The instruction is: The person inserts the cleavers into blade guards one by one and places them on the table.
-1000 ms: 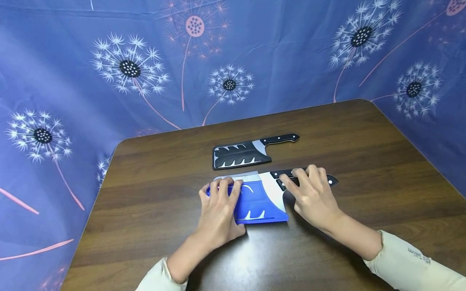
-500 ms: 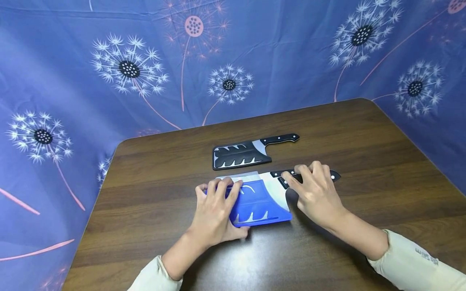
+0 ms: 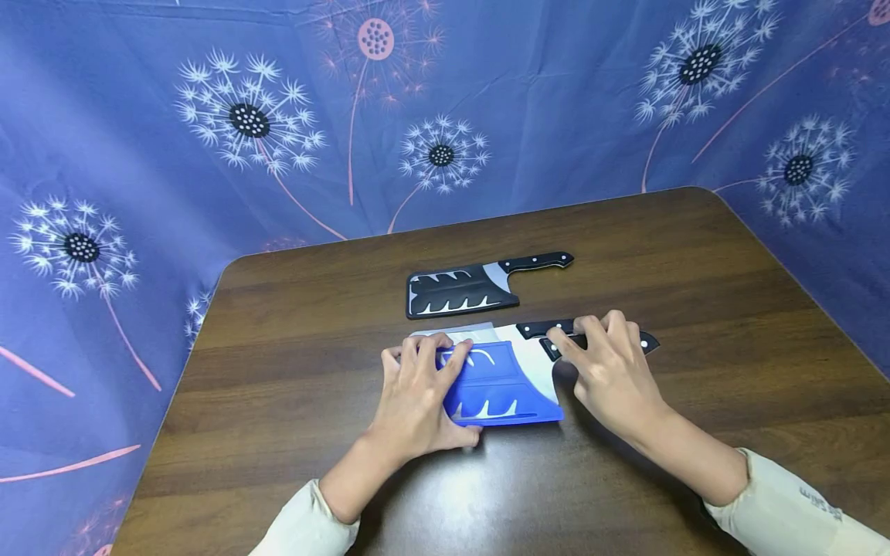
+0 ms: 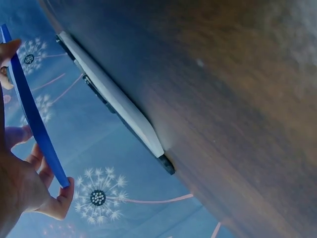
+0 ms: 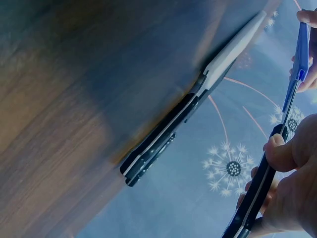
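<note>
In the head view, my left hand grips a blue blade cover by its left end, thumb at the near edge and fingers over the far side. The cover sits on the blade of a cleaver; a strip of bare blade shows beside it. My right hand grips the cleaver's black riveted handle, most of it hidden under the fingers. Both wrist views show this cleaver raised off the table. Just behind it lies a second cleaver in a whitish cover, partly hidden.
A third cleaver in a black cover lies farther back, its handle pointing right. Everything is on a brown wooden table. A blue cloth with dandelion prints hangs behind the table's far edge.
Both hands have shifted slightly to the right, carrying the cleaver and its blue cover together. The grips stay the same, and the other two cleavers have not moved.
</note>
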The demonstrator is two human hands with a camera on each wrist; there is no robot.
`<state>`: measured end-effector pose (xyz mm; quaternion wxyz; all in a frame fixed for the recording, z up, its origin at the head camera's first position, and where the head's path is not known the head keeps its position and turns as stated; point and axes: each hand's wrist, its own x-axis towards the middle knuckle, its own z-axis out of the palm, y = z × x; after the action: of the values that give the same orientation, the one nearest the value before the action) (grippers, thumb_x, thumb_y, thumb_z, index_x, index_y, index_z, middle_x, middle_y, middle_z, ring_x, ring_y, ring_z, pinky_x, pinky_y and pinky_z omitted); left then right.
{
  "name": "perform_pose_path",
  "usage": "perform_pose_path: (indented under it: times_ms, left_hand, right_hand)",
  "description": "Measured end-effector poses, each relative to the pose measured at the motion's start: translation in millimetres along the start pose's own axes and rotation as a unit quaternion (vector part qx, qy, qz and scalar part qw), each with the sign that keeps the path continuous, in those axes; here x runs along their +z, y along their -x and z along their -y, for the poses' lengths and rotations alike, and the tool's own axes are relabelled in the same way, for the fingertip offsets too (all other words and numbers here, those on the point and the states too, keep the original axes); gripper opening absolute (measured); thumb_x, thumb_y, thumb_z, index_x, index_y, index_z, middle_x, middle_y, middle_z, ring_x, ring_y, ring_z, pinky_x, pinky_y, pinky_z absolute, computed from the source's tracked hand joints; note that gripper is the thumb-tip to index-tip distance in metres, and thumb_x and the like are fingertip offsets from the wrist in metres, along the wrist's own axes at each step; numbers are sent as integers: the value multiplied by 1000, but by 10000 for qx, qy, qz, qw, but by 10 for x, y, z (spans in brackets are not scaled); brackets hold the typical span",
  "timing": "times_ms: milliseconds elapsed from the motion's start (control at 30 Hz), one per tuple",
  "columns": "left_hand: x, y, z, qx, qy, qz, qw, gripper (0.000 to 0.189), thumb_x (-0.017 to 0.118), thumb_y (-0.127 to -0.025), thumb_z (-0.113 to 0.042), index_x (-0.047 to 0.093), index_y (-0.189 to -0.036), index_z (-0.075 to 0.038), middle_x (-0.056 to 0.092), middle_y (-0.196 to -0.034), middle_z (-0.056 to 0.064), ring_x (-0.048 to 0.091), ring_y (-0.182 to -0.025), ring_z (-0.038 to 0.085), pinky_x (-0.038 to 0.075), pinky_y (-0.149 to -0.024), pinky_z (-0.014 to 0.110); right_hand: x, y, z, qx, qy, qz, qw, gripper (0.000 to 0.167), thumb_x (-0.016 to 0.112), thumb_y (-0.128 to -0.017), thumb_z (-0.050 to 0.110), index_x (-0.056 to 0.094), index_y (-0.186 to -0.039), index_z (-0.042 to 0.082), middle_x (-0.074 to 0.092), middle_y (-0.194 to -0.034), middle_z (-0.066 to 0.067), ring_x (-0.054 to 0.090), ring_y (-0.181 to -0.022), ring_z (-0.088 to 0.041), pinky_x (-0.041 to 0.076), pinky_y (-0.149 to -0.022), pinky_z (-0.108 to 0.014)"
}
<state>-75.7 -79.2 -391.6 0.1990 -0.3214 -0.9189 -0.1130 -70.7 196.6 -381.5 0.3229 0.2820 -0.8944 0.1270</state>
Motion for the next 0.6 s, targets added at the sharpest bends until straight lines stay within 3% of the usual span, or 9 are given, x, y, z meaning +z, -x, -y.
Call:
perform_pose_path:
  times_ms: [167, 300, 467, 600]
  left_hand:
    - [-32, -23, -12, -72, 40, 193, 9998, 102, 74, -51, -68, 51, -138, -20, 46, -123, 8, 40, -112, 30, 30, -81, 56]
    - [-72, -68, -26, 81, 6, 264, 9996, 103, 73, -52, -68, 51, -138, -17, 47, -123, 9, 41, -112, 30, 30, -83, 56]
    - [-92, -138, -45, 465, -401, 124, 9980, 101, 64, -59, -73, 48, -139, -12, 48, -125, 12, 45, -111, 31, 30, -87, 59]
    - [-66, -141, -60, 580, -625, 8, 9964, 104, 56, -62, -81, 48, -138, -10, 49, -125, 15, 47, -110, 32, 32, -87, 60]
  right_hand:
    - [-19, 7, -3, 160, 56, 104, 9998, 59, 59, -59, -17, 65, -111, 9, 54, -92, -21, 41, -74, -36, 36, -61, -49]
    - [-41, 24, -21, 212, -50, 99, 9997, 60, 57, -58, -18, 65, -110, 9, 55, -92, -21, 42, -75, -36, 34, -61, -47]
    - [-73, 37, -47, 255, -188, 83, 9995, 61, 56, -57, -21, 65, -111, 8, 54, -94, -20, 41, -78, -35, 32, -63, -46]
    - [-79, 48, -31, 271, -194, 81, 9994, 60, 58, -58, -21, 66, -111, 6, 54, -95, -20, 41, -78, -35, 32, -63, -46]
